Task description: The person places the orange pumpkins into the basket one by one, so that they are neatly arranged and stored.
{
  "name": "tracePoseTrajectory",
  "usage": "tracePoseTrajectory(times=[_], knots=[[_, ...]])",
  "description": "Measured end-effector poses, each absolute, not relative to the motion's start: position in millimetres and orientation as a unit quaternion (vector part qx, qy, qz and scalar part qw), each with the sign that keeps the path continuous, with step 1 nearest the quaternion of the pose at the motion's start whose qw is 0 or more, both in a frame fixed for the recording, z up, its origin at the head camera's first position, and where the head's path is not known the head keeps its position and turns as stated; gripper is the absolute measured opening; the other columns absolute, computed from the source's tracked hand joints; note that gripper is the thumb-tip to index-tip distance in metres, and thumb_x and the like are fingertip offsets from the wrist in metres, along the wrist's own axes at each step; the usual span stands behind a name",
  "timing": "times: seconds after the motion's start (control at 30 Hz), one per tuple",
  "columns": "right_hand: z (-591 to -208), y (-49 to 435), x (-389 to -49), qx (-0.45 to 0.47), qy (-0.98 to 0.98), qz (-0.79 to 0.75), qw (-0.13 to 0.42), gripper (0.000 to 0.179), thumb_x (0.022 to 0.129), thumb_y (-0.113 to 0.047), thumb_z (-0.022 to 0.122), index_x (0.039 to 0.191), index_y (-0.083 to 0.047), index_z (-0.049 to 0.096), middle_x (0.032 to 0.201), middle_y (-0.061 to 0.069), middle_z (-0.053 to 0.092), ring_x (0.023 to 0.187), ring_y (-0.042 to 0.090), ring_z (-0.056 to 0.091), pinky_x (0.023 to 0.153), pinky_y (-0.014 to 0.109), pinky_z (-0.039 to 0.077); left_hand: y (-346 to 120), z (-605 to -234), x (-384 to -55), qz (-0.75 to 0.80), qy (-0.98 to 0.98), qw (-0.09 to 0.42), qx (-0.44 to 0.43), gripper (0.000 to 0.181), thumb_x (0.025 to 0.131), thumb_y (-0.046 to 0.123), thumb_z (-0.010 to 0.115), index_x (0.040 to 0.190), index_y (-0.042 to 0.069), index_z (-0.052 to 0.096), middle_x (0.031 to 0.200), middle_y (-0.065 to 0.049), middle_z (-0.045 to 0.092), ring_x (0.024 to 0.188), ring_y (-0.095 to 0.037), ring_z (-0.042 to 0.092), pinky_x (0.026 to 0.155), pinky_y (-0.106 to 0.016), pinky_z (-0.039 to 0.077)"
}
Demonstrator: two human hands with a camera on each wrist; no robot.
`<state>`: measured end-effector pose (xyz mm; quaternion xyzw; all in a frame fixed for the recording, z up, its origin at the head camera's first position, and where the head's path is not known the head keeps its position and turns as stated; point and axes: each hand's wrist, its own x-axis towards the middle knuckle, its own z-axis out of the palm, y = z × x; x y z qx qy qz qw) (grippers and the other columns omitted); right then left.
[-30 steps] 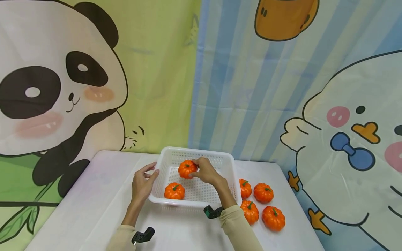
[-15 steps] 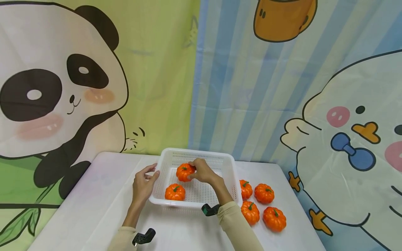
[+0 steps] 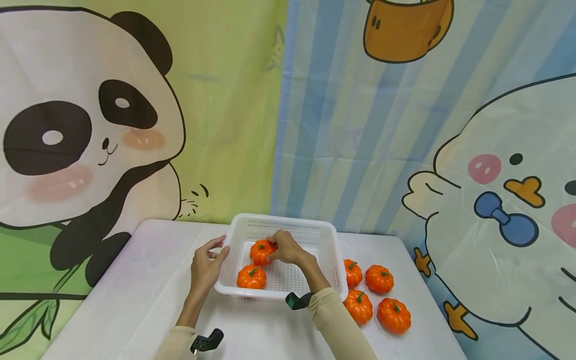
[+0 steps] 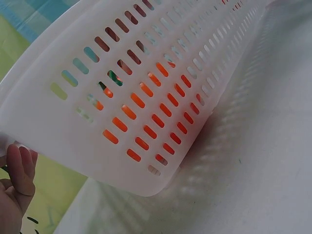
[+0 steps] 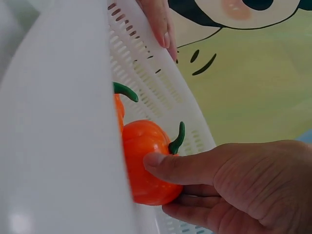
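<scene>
In the head view my right hand [image 3: 288, 248] pinches an orange toy pumpkin [image 3: 262, 252] inside a white plastic basket [image 3: 290, 291]. The right wrist view shows the thumb on the near side of this pumpkin [image 5: 148, 141] and the other fingers partly hidden behind it. A second pumpkin [image 3: 251, 277] sits just in front of it, in the basket's near left corner. My left hand [image 3: 204, 267] holds the basket's left rim, its fingertips at the edge. Through the slots of the basket wall [image 4: 122, 161] in the left wrist view, orange shows.
Several more pumpkins [image 3: 379, 279] stand on the white table [image 3: 130, 300] to the right of the basket, one of them partly hidden by its wall. A cartoon-printed curtain [image 3: 234, 110] hangs behind the table.
My right hand has brought its pumpkin slightly left and toward me, closer to the one at the near left corner. The left hand stays at the rim.
</scene>
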<state>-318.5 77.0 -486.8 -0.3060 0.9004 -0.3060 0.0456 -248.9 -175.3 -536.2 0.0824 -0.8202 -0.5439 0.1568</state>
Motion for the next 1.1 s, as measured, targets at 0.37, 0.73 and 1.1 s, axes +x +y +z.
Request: tracePoseTrajectory(times=[0.37, 0.73, 1.1], knots=[[-501.2, 75.0, -317.2, -0.286, 0.888, -0.351, 0.075, 0.061, 0.08, 0.01, 0.088, 0.135, 0.021, 0.064, 0.133, 0.034, 0.071, 0.113, 0.046, 0.076, 0.1, 0.053, 0.061, -173.4, -537.8, -247.2, -0.539, -0.823, 0.156, 0.085, 0.042, 0.105, 0.026, 0.073, 0.145, 0.015, 0.072, 0.131, -0.014, 0.076, 0.089, -0.017, 0.067, 0.077, -0.028, 0.048], [-503.4, 72.2, -319.2, -0.295, 0.897, -0.323, 0.056, 0.058, 0.083, 0.004, 0.087, 0.136, 0.016, 0.066, 0.128, 0.031, 0.075, 0.111, 0.042, 0.077, 0.101, 0.049, 0.062, -173.4, -536.6, -247.1, -0.539, -0.822, 0.165, 0.082, 0.041, 0.104, 0.026, 0.073, 0.144, 0.014, 0.072, 0.131, -0.015, 0.076, 0.087, -0.017, 0.066, 0.075, -0.026, 0.048], [-500.6, 66.9, -316.8, -0.297, 0.903, -0.305, 0.053, 0.058, 0.086, -0.002, 0.089, 0.137, 0.014, 0.067, 0.126, 0.029, 0.076, 0.11, 0.041, 0.075, 0.1, 0.047, 0.062, -173.0, -536.7, -247.5, -0.542, -0.82, 0.163, 0.083, 0.041, 0.105, 0.027, 0.072, 0.144, 0.015, 0.072, 0.131, -0.014, 0.076, 0.088, -0.018, 0.067, 0.074, -0.025, 0.049]])
